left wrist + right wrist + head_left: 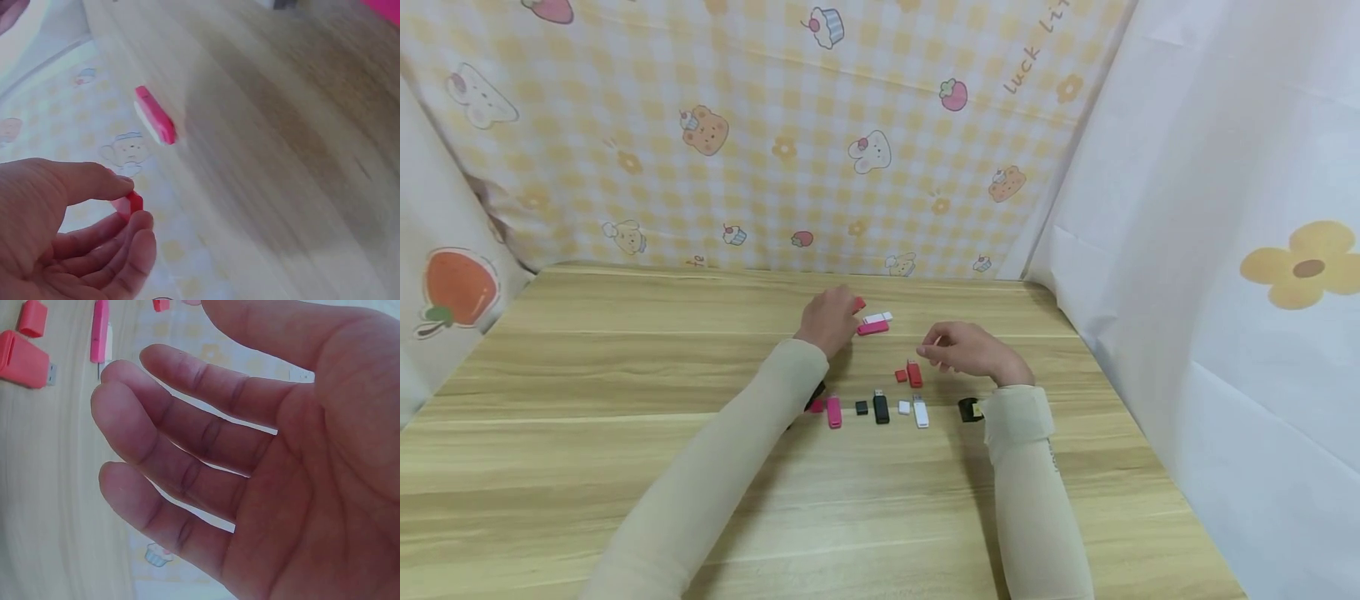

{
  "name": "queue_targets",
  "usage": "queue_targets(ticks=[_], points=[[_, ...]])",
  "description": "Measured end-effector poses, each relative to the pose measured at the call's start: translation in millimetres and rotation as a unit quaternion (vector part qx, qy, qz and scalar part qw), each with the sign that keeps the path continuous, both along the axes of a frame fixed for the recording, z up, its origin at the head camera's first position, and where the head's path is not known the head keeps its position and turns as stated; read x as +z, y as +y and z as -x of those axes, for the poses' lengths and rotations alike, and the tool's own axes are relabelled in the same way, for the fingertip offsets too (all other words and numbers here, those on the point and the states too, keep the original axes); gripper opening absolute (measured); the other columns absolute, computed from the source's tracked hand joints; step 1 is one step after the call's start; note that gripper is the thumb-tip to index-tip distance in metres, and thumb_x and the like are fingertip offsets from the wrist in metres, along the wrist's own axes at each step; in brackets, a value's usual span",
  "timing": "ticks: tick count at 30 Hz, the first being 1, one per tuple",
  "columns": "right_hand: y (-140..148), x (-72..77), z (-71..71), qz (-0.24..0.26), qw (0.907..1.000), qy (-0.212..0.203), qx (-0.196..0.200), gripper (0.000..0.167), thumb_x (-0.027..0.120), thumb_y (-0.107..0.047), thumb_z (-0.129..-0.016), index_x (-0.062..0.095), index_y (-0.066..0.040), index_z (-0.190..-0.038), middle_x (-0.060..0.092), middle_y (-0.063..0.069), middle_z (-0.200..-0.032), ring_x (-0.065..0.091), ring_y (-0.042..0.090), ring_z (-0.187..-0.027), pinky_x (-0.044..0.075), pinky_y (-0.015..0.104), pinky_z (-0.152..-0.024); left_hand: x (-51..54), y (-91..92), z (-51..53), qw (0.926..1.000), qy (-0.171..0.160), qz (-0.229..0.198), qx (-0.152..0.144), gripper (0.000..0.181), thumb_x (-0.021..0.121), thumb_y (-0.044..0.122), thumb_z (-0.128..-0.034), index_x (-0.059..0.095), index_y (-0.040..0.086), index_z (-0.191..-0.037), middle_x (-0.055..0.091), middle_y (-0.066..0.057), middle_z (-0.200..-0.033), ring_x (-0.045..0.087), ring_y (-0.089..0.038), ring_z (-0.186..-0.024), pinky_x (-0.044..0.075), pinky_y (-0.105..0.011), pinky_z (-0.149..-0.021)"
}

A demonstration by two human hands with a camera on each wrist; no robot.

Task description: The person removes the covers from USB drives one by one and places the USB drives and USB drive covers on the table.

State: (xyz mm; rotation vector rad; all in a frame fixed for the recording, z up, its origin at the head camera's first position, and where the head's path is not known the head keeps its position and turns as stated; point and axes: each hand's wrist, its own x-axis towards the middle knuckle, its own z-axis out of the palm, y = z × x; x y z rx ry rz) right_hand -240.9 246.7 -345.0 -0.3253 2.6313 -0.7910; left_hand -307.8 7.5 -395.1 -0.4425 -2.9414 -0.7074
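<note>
1. Over on the left, at the far side of the wooden tabletop: left hand, and grasping! Pinched neatly between thumb and fingertips, a small red piece, poking out to the right. Partly covered by fingers, so can't tell its long axis for sure.

2. Down on the near side, peeking out right of the left sleeve: pink cap, then near pink stick, long axis near to far.

3. Next in the near row, black cap, just left of black stick, with metal plug aimed far.

4. Up at the far side again, just right and slightly near of left hand: far pink stick alongside far white stick, pink on the near side, long axes roughly left to right. Much closer to left hand than to right.

5. Back toward the middle: red cap, and close beside it, red stick, lying near to far, plug toward the far side. Nearer to it, white cap and near white stick.

6. And on the right: right hand, released, fingers loosely bent around nothing. Key relation here: red stick just near and slightly left of its fingertips, clearly closer to right hand than to left.
</note>
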Motion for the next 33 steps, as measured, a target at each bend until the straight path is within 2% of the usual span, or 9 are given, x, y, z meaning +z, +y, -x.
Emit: queue_targets(ticks=[7,12,15,22,28,33], points=[[-6.2,7.6,-1.6,-0.017,0.9994,0.027,0.016,0.027,0.064,-0.030,-0.110,0.071,-0.007,-0.121,0.074,0.015,-0.112,0.070,0.024,-0.091,0.053,0.032,-0.078,12.7,0.1,-16.8,0.9986,0.020,-0.040,-0.029,0.008,0.066,-0.002,-0.1017,0.069,-0.007,-0.108,0.068,-0.016,-0.094,0.059,-0.024,-0.079,0.057,-0.032,-0.073],[-7.9,13.9,-5.7,-0.019,0.9991,0.036,0.011,0.027,0.065,-0.032,-0.110,0.072,-0.009,-0.122,0.075,0.015,-0.113,0.070,0.028,-0.094,0.054,0.034,-0.080,22.8,4.2,-31.0,0.9971,0.039,-0.048,-0.043,0.015,0.070,0.003,-0.1021,0.069,-0.004,-0.115,0.070,-0.016,-0.104,0.065,-0.025,-0.089,0.064,-0.034,-0.088],[-7.8,17.0,-8.3,-0.019,0.9990,0.040,0.010,0.027,0.065,-0.032,-0.109,0.072,-0.009,-0.122,0.075,0.014,-0.113,0.071,0.031,-0.097,0.054,0.035,-0.081,28.5,6.0,-39.5,0.9960,0.041,-0.062,-0.050,0.018,0.074,0.006,-0.1017,0.069,-0.002,-0.118,0.071,-0.015,-0.109,0.068,-0.025,-0.094,0.064,-0.035,-0.094],[-8.9,23.5,-13.0,-0.025,0.9975,0.063,0.019,0.026,0.064,-0.032,-0.110,0.072,-0.010,-0.121,0.076,0.010,-0.108,0.073,0.029,-0.094,0.054,0.037,-0.081,41.3,7.8,-59.3,0.9922,0.027,-0.095,-0.077,0.018,0.079,0.003,-0.0979,0.069,0.001,-0.113,0.069,-0.013,-0.106,0.065,-0.026,-0.090,0.065,-0.032,-0.085],[-9.8,28.8,-16.4,-0.012,0.9951,0.098,0.013,0.022,0.065,-0.028,-0.110,0.073,-0.009,-0.118,0.075,0.009,-0.107,0.071,0.026,-0.092,0.055,0.037,-0.081,50.3,8.4,-75.0,0.9895,0.039,-0.087,-0.108,0.014,0.078,0.002,-0.0981,0.070,0.000,-0.109,0.071,-0.013,-0.101,0.064,-0.025,-0.086,0.064,-0.030,-0.081],[-13.7,34.2,-19.6,0.013,0.9907,0.136,0.008,0.015,0.067,-0.023,-0.108,0.073,-0.009,-0.112,0.075,0.010,-0.105,0.067,0.025,-0.090,0.054,0.036,-0.078,55.8,6.8,-87.1,0.9885,0.055,-0.071,-0.121,0.011,0.077,0.002,-0.0988,0.069,0.000,-0.106,0.070,-0.012,-0.099,0.064,-0.023,-0.083,0.064,-0.029,-0.079]])
